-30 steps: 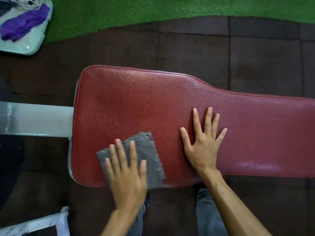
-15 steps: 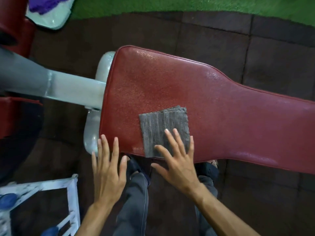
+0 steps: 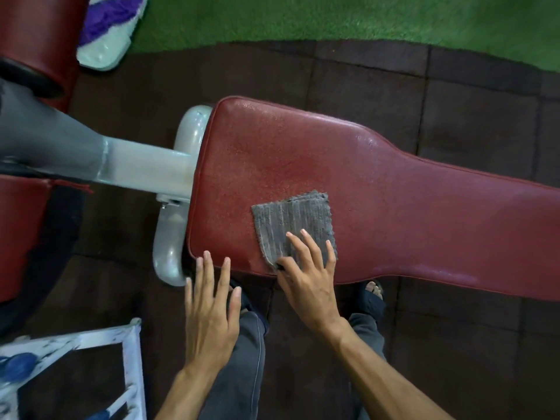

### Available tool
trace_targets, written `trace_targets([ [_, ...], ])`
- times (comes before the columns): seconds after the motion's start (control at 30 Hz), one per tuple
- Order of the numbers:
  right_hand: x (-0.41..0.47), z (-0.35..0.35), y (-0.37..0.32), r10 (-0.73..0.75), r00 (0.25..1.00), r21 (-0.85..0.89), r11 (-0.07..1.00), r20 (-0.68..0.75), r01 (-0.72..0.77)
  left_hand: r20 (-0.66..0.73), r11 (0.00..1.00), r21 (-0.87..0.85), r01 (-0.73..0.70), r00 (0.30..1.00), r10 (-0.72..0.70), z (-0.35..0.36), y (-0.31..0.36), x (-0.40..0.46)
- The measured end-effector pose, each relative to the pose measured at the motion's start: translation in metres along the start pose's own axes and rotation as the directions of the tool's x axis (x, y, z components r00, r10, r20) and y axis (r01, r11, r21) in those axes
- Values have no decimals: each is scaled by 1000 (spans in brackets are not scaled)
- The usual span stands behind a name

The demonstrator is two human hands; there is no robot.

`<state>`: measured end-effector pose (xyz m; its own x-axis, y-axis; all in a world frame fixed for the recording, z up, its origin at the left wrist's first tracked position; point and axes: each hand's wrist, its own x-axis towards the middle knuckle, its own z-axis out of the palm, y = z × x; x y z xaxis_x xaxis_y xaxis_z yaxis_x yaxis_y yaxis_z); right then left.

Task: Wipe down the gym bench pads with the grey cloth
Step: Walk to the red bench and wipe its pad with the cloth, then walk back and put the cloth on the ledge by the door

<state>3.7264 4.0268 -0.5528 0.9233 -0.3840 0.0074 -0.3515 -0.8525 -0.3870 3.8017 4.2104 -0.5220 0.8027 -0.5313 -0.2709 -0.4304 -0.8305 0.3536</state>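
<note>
On the near edge of the red bench pad lies the grey cloth, folded flat, and the right hand rests on its lower corner, fingers spread on top, thumb tucked at the cloth's edge. The left hand is flat and open, fingers apart, fingertips just reaching the pad's rim beside the grey metal frame. Dark floor tiles sit below, green turf beyond.

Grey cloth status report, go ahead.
Right hand flat on grey cloth, fingers spread, thumb at its near corner. Left hand open, off the cloth, fingertips at the red bench pad edge. Pad surface unobstructed.
</note>
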Motion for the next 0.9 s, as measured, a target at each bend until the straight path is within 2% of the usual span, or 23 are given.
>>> trace_targets([
  [0.1,-4,-32,-1,113,992,91,990,-54,-108,24,998,8,-63,998,63,-21,15,-6],
  [0.17,-10,-58,0,180,982,133,976,-64,-171,103,995,-15,-97,990,98,-37,28,-12],
  [0.23,-18,-92,7,231,971,173,960,-56,-219,251,978,37,-206,949,190,-56,50,-14],
  [0.3,-26,-118,15,282,958,186,945,-53,-268,491,936,118,-332,839,235,-69,73,-12],
  [0.33,-35,-133,20,326,943,196,931,-61,-309,614,898,168,-408,755,228,-76,91,-12],
  [0.4,-57,-164,34,430,897,225,888,-101,-400,749,831,215,-512,633,196,-86,130,-11],
  [0.47,-82,-187,46,500,858,241,853,-117,-464,798,801,225,-554,577,175,-89,165,-11],
  [0.63,-175,-234,94,658,744,232,747,-117,-623,852,693,261,-672,498,162,-69,280,-20],
  [0.77,-250,-273,146,765,638,191,642,-85,-743,870,655,264,-708,467,155,-30,396,-47],
  [0.9,-315,-320,211,859,497,206,512,-124,-834,904,568,226,-791,388,180,15,532,-91],
])
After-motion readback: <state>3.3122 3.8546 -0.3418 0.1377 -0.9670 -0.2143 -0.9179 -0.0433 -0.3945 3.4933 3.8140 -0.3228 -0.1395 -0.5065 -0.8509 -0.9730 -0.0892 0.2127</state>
